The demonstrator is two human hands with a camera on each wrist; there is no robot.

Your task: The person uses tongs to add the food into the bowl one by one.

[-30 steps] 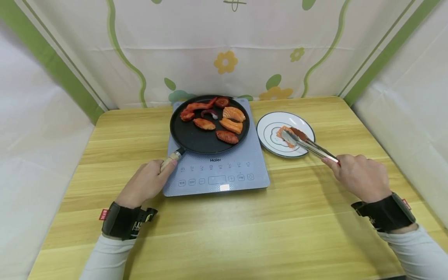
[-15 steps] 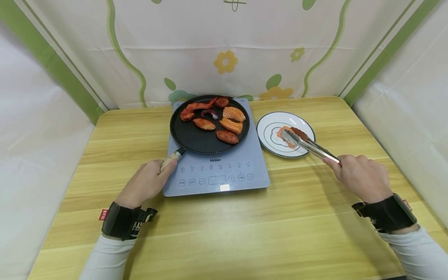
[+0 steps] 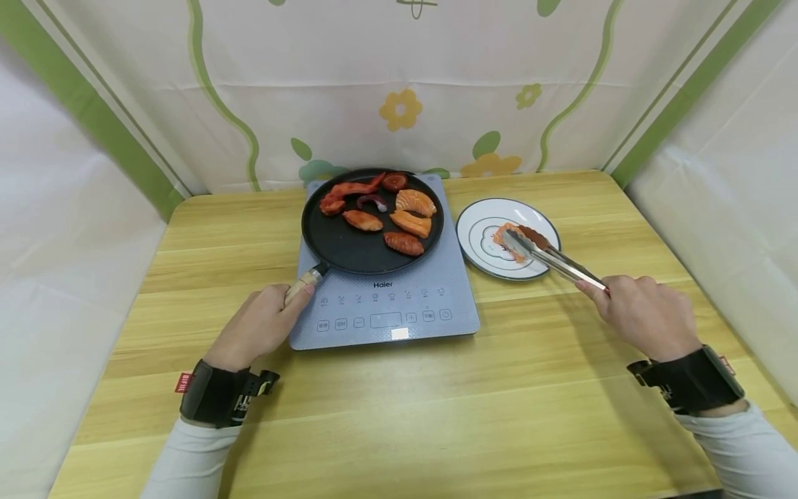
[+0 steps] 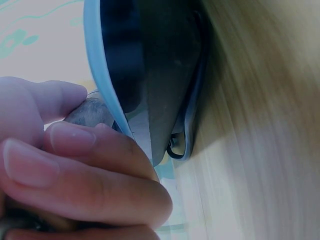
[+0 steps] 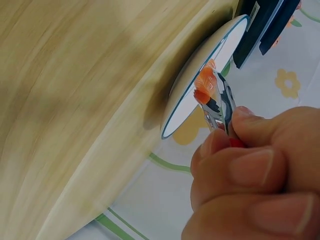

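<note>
My left hand (image 3: 255, 326) grips the wooden handle (image 3: 302, 285) of a black frying pan (image 3: 349, 249). Salmon slices (image 3: 415, 202), glazed wing pieces (image 3: 361, 220), a long red piece (image 3: 349, 190), a small purple tentacle (image 3: 372, 202) and a round brown piece (image 3: 395, 181) lie in the pan. At the right, my right hand (image 3: 651, 315) holds metal tongs (image 3: 561, 267). The tongs' tips stand around an orange salmon piece (image 5: 205, 80) at a white plate (image 3: 475, 225) with a dark rim. Curled fingers (image 4: 95, 195) fill the front of the left wrist view.
The pan sits on a grey induction cooker (image 3: 349, 336) with a button panel along its front. Plate and cooker stand side by side on a wooden table (image 3: 399, 416). A flower-patterned cloth (image 3: 343, 118) hangs behind the table's back edge, with pale cloth at both sides.
</note>
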